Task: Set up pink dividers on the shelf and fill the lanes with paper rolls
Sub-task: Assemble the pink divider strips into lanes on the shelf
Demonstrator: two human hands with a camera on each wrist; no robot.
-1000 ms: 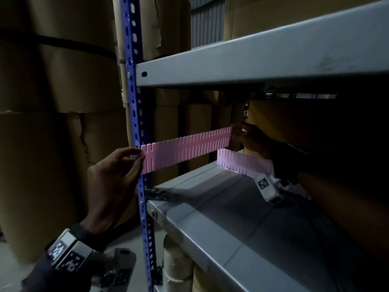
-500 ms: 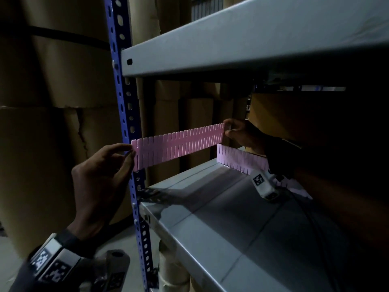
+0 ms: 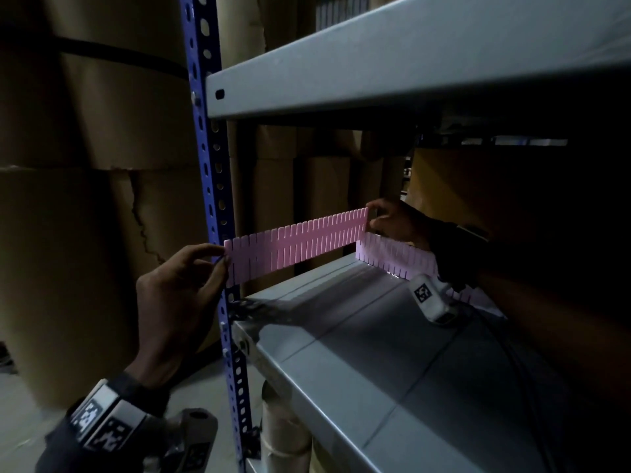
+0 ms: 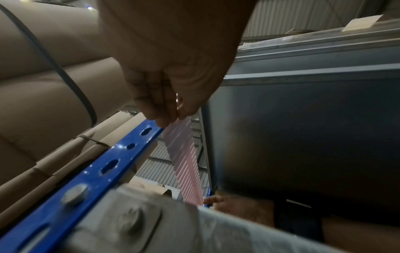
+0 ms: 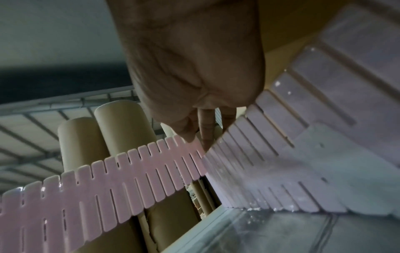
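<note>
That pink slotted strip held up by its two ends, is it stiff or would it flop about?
Probably fairly stiff: the pink divider strip spans straight between the left hand and right hand with no visible sag. Likely light, since fingertip pinches at its ends carry it. The many slots cut into both edges suggest it may flex or snap if twisted hard.

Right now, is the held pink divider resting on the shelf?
No: the held pink divider hangs above the shelf, pinched by the left hand and right hand.
</note>
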